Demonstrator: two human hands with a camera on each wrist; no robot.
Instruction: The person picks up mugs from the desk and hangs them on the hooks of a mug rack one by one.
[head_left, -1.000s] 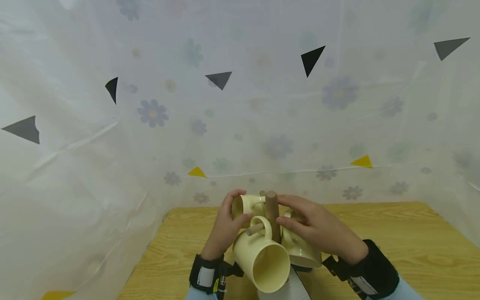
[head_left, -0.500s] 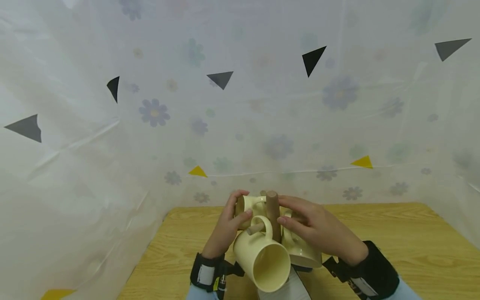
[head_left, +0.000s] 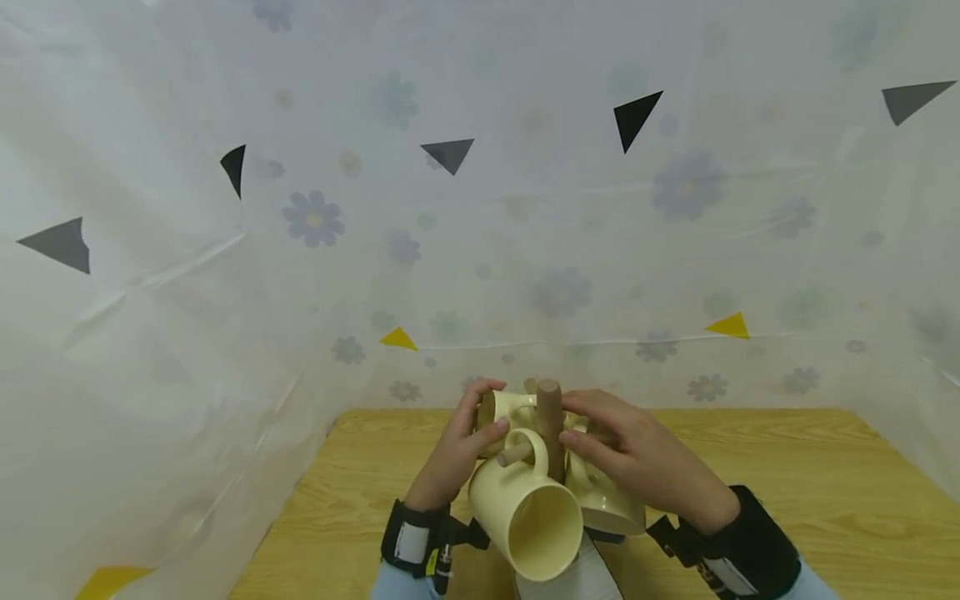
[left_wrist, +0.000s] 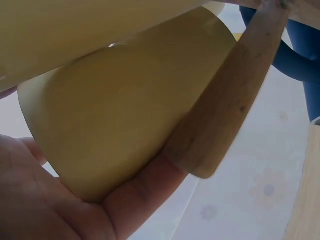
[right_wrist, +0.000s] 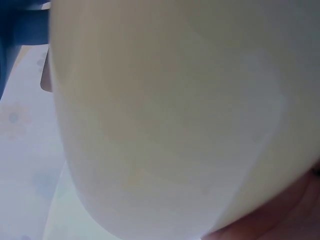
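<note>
At lower centre of the frame, the left hand [head_left: 453,454] grasped the far cream mug [head_left: 501,410] beside the wooden post [head_left: 550,425]; the right hand [head_left: 637,454] curled around another mug [head_left: 600,496] there.

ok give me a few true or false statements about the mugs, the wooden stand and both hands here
1. The left hand holds a cream mug at the far left of the wooden stand. True.
2. The nearest mug hangs by its handle on a peg, its opening facing the camera. True.
3. The mugs are dark blue. False: all three visible are cream.
4. The right hand lies flat on the table, away from the stand. False: its fingers reach to the post, over a mug on the right.
5. The stand is on a wooden tabletop. True.
</note>
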